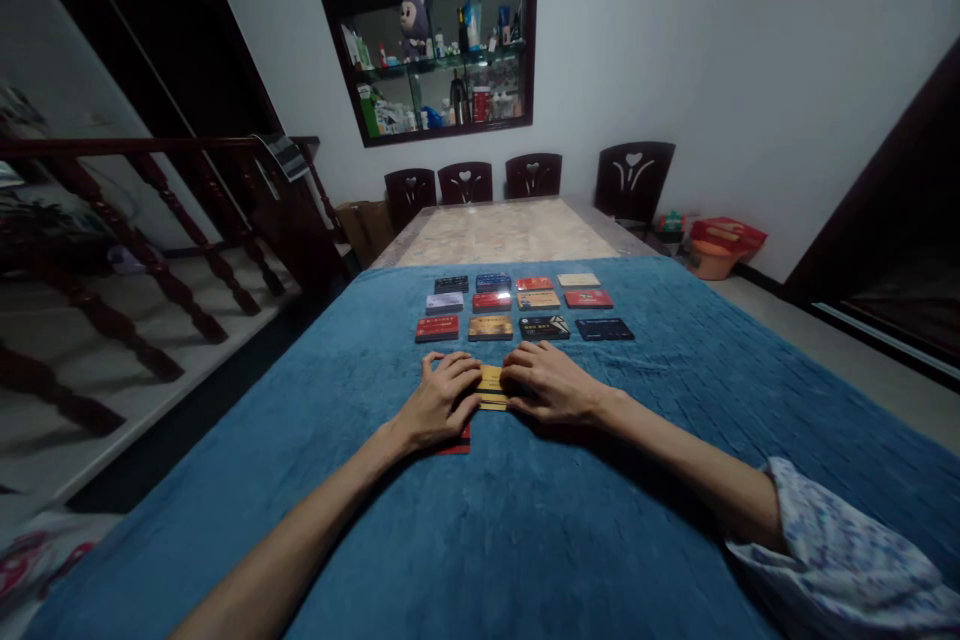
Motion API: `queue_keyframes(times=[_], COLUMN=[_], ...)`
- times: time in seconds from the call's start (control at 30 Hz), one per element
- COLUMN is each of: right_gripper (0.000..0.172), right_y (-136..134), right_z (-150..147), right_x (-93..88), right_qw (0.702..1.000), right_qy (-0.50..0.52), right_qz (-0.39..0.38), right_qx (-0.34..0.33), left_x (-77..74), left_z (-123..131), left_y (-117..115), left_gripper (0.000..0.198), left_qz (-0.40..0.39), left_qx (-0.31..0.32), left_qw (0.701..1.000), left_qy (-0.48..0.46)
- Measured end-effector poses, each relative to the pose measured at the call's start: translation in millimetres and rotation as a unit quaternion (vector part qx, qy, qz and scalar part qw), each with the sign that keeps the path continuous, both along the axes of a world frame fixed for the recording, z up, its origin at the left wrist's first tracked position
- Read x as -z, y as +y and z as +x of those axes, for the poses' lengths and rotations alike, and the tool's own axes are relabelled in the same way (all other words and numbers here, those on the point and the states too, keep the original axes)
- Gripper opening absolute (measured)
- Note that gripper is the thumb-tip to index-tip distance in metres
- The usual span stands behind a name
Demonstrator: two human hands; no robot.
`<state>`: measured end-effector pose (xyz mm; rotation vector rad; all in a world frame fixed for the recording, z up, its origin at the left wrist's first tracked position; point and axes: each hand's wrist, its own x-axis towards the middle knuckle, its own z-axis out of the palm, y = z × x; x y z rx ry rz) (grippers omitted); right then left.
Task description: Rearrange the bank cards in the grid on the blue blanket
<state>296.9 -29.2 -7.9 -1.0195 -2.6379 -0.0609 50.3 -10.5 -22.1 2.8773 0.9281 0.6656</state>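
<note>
Between my two hands lies a small stack of yellow cards (492, 387) with dark stripes, flat on the blue cloth. My left hand (444, 398) closes on the stack's left end with thumb and fingers. On its right end, my right hand (553, 383) grips with fingers bent. A red card (456, 446) pokes out below my left hand, which hides the rest of it. Beyond my hands, several card stacks sit in three rows; the nearest row holds a red stack (437, 328), a gold stack (490, 328), a black-and-white stack (544, 327) and a dark stack (604, 329).
A blue cloth (360, 520) covers the near part of the table; its patterned top (517, 228) shows at the far end. Dark chairs (465, 183) stand behind. A wooden railing (150, 170) runs at left, and an orange bin (711, 258) sits by the right wall.
</note>
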Motion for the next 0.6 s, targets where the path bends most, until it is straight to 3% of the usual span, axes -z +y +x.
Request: queue_keyframes(times=[0.23,0.6], right_gripper=[0.024,0.025], right_y=[-1.3,-1.5], right_z=[-1.9,-7.1], right_x=[0.5,6.7], right_qw=[1.000,0.997], right_qy=[-0.001,-0.034], right_qz=[-0.025,0.049], right_qx=[-0.006,-0.051], left_x=[-1.7,-0.7], left_z=[-2.3,-7.0], left_y=[-2.1,-2.6], left_gripper=[0.040,0.022], left_qz=[-0.019,0.030], left_qx=[0.009,0.054], left_qw=[1.000,0.998], left_qy=[0.000,-0.004])
